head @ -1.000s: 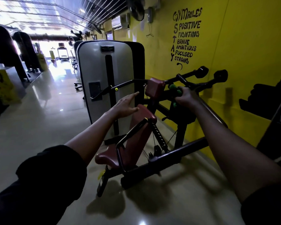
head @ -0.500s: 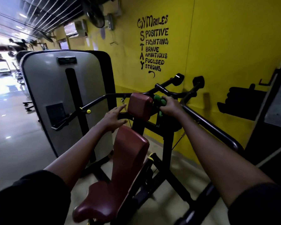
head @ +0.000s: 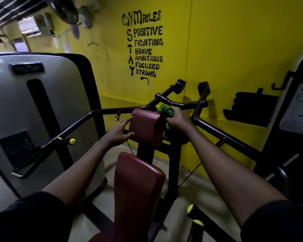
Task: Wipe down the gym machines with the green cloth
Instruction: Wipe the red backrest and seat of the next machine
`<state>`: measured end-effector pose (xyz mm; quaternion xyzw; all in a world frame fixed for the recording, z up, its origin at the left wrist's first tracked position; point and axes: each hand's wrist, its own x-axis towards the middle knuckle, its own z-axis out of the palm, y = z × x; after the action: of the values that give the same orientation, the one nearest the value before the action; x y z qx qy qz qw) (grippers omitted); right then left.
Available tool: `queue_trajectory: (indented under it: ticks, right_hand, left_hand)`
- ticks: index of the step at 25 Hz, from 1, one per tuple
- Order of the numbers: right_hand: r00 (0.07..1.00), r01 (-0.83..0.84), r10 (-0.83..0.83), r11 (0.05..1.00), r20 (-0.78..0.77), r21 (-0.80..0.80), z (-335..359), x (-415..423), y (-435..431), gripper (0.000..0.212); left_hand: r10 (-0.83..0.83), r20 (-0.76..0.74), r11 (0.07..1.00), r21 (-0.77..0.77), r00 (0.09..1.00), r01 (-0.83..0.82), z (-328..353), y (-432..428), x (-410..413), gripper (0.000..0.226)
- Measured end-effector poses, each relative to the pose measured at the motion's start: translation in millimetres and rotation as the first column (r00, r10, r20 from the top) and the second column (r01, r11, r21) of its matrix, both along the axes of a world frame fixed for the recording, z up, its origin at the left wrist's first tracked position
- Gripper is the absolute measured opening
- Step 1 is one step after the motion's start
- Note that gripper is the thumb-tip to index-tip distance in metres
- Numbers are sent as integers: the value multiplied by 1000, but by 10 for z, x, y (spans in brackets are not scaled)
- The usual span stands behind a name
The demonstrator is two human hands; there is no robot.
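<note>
A black-framed gym machine [head: 112, 110] with dark red pads stands in front of me. My right hand [head: 177, 117] is shut on the green cloth [head: 166, 110], pressed against the black bar just right of the upper red chest pad [head: 144, 126]. My left hand [head: 120, 131] rests open on the left side of that pad, fingers spread. The long red seat pad [head: 138, 187] runs down toward me between my arms.
A grey weight-stack cover [head: 33, 119] rises at the left. The yellow wall [head: 234, 49] with painted lettering is close behind the machine. Another dark machine [head: 297, 119] stands at the right edge. Yellow adjustment knobs [head: 72, 141] stick out from the frame.
I have stepped closer to the machine and turned right. My left hand moved from the air onto the side of the chest pad. My right hand stays on the bar with the cloth.
</note>
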<state>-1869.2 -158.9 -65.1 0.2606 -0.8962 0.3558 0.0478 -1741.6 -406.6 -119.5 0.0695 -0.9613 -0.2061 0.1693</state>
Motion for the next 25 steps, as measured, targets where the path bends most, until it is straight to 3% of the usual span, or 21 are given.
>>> queue_trajectory:
  ticks: [4, 8, 13, 16, 19, 25]
  right_hand:
    - [996, 87, -87, 996, -25, -1, -43, -195, -384, 58]
    - [966, 219, -220, 976, -133, -22, -124, -279, -672, 56]
    - [911, 334, -290, 936, -293, 113, -382, -386, -1046, 49]
    - [872, 396, -297, 895, -389, 205, -656, -473, -1210, 59]
    - [807, 485, -354, 854, -473, 188, -764, -641, -1385, 64]
    - [715, 571, -415, 811, -562, 128, -842, -800, -1523, 63]
  left_hand:
    - [-103, 47, 995, 2, 994, 103, -108, -485, -489, 78]
    - [-164, 119, 978, -112, 979, 178, -167, -808, -945, 80]
    - [-195, 150, 970, -117, 969, 214, -314, -1090, -1425, 81]
    - [-215, 66, 971, -90, 974, 220, -493, -1180, -1616, 78]
    - [-248, -98, 967, -77, 964, 241, -558, -1246, -1739, 69]
    - [-330, -172, 932, 100, 928, 350, -650, -1298, -1935, 67]
